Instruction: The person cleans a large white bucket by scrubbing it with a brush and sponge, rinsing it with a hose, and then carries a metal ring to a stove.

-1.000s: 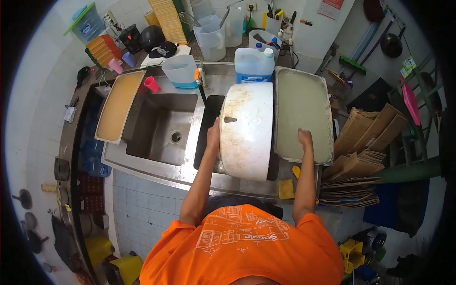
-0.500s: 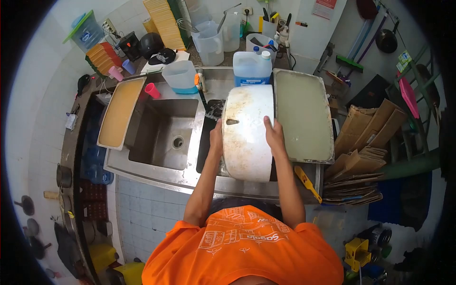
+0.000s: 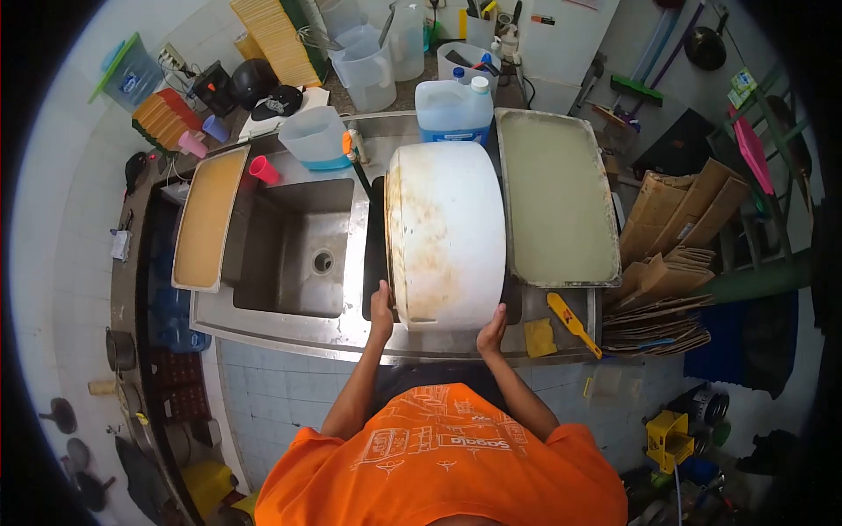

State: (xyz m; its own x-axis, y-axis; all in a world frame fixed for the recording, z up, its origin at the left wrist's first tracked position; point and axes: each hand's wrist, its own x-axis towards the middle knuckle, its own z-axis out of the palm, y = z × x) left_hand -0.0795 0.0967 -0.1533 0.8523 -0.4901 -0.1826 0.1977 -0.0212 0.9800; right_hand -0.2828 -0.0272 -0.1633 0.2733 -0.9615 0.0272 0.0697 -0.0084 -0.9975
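A large white round tub [image 3: 452, 237], marked with brown stains, lies on its side over the right sink basin [image 3: 375, 276]. My left hand [image 3: 381, 314] is at its lower left rim, fingers pointing upward along the side. At the lower right edge, my right hand [image 3: 493, 333] presses in from the opposite side. Both hands brace the tub between them, and some fingertips are hidden by it. Behind the tub, a black hose hangs from the faucet [image 3: 353, 145] with an orange handle.
The left basin [image 3: 289, 245] has a drain. Flanking the sinks are a tan tray [image 3: 210, 219] and a pale green tray [image 3: 561, 197]. A blue-liquid jug [image 3: 453, 110] stands behind. A yellow scraper-like tool [image 3: 572, 324] and yellow sponge [image 3: 539, 337] lie at right, near stacked cardboard [image 3: 675, 219].
The tub has turned, so its slot no longer shows and more of its white side does. Both hands have slid from mid-height to its near lower edge. A yellow sponge has come into sight.
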